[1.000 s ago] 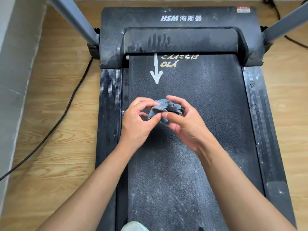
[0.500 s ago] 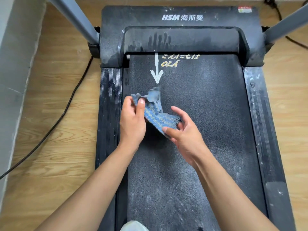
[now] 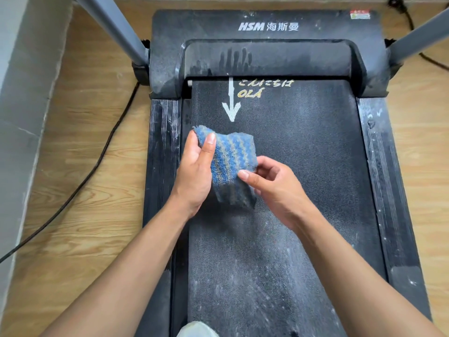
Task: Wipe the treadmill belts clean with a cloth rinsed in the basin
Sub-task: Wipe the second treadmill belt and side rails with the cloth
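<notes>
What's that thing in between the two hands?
In the head view, a blue striped cloth spans the gap: the left hand grips its upper left corner and the right hand pinches its right edge, above the dusty treadmill belt.

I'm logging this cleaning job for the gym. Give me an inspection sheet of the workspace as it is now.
Surface: treadmill belt dusty, with pale streaks thickest at the near end; motor cover dusty, with finger marks.
Job's things: cloth, blue striped, spread open over the belt; basin not in view.
Clutter: pale object at the bottom edge, cannot tell what it is.
Grippers: left hand pinches the cloth's top corner; right hand pinches its right edge.
Cables: black cable on the floor left of the treadmill; second cable at far right.
Surroundings: wooden floor, grey wall at left, grey uprights.
</notes>
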The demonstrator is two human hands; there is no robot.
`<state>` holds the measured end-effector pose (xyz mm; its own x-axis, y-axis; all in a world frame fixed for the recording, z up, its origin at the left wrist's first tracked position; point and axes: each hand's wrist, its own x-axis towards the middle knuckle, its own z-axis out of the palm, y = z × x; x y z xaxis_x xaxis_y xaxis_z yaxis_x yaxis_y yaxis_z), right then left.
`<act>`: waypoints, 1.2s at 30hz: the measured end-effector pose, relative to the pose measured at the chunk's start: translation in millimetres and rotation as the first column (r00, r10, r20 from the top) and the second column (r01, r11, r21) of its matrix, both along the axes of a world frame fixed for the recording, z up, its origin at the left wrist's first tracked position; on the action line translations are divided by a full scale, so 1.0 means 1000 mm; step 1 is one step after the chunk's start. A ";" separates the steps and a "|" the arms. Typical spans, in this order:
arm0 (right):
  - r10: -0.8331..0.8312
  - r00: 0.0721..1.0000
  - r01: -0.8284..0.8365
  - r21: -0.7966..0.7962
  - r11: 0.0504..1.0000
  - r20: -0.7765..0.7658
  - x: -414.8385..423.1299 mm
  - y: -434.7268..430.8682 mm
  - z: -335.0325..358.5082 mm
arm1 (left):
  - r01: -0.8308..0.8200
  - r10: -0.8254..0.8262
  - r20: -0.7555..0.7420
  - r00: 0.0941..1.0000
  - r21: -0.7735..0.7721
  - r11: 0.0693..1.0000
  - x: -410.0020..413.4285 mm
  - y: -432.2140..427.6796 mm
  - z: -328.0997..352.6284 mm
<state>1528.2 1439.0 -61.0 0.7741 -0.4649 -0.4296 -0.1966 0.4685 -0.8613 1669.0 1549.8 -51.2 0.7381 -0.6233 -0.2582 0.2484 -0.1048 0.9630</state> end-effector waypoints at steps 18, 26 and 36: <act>-0.144 0.989 0.142 -0.065 0.988 -0.034 -0.010 -0.007 -0.001 | 0.325 -0.316 -0.091 0.944 0.115 0.939 0.007 0.014 -0.008; -0.154 0.984 0.148 -0.062 0.987 -0.090 -0.019 -0.014 -0.004 | 0.214 -0.333 0.324 0.886 0.351 0.911 0.004 0.007 -0.016; -0.061 0.998 0.066 -0.158 0.985 0.033 -0.011 -0.036 -0.002 | 0.368 -0.390 0.157 0.907 0.152 0.917 0.007 0.007 0.002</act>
